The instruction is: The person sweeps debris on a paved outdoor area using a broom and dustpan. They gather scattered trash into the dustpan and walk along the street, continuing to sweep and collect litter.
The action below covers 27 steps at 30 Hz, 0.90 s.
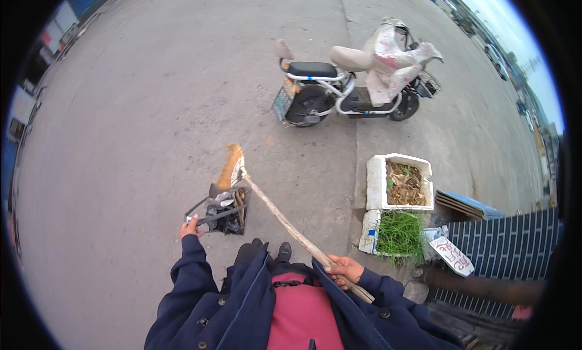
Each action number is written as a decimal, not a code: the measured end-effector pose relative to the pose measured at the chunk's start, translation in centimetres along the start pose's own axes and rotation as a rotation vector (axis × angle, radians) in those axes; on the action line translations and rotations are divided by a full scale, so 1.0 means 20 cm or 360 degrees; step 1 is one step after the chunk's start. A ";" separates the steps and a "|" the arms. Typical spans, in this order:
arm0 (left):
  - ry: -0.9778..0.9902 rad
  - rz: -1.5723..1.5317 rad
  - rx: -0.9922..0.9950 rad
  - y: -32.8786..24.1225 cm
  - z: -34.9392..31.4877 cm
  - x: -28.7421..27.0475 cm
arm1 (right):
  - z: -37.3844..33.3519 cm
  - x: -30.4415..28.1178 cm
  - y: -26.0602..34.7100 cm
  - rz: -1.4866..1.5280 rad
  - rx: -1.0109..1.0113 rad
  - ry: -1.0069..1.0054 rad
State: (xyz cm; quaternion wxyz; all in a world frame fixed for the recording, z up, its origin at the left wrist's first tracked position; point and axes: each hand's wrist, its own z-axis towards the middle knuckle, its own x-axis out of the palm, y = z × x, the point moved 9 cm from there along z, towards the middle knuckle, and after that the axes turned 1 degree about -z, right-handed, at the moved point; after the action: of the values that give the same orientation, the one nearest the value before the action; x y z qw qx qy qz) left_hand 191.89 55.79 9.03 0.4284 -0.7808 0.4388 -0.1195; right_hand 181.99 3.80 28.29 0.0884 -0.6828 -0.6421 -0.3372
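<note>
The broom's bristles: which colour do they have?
The broom's bristles are golden brown, best seen in the head view.

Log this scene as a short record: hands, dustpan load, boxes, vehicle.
Left hand: grips dustpan
Right hand: grips broom, bristles at dustpan's far edge
Dustpan load: black plastic, mixed litter
Far box: white foam, dry leaves inside
Near box: white foam, green plants inside
Vehicle: scooter, standing, front draped with cover

Beyond green plants [400,233] and a white foam box [376,183] of dry leaves [405,186] stands a scooter [353,60].
</note>
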 end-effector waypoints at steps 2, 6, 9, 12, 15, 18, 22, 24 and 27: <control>-0.0150 -0.0211 0.0122 -0.08 0.01 -0.13 | 0.11 0.06 0.15 -0.0379 -0.0065 -0.0051; -0.0355 -0.0379 0.0064 -0.19 0.12 -0.32 | 0.36 0.21 0.40 -0.0531 -0.0142 0.0001; -0.0448 -0.0442 0.0126 -0.30 0.30 -0.42 | 0.62 0.30 0.62 -0.0530 -0.0158 -0.0013; -0.0521 -0.0523 0.0169 -0.37 0.51 -0.51 | 0.92 0.43 0.84 -0.0676 -0.0192 -0.0067; -0.0651 -0.0568 0.0038 -0.39 0.70 -0.63 | 1.19 0.60 1.02 -0.0686 -0.0261 -0.0170; -0.0746 -0.0577 -0.0074 -0.47 0.89 -0.76 | 1.44 0.75 1.24 -0.0938 -0.0300 -0.0238; -0.0863 -0.0679 -0.0124 -0.63 1.15 -0.91 | 1.81 0.91 1.54 -0.1261 -0.0289 -0.0232; -0.0854 -0.0721 -0.0148 -0.68 1.30 -0.97 | 2.01 0.92 1.66 -0.0982 0.0009 -0.0379; -0.0965 -0.0744 -0.0263 -0.67 1.53 -1.08 | 2.32 1.08 1.81 -0.0373 0.0307 -0.0224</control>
State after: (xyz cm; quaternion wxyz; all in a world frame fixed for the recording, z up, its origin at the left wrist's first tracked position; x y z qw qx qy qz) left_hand 204.18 93.32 5.03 0.4354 -0.8915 0.1107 0.0579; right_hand 230.94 41.38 16.88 0.0684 -0.6134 -0.7515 -0.2332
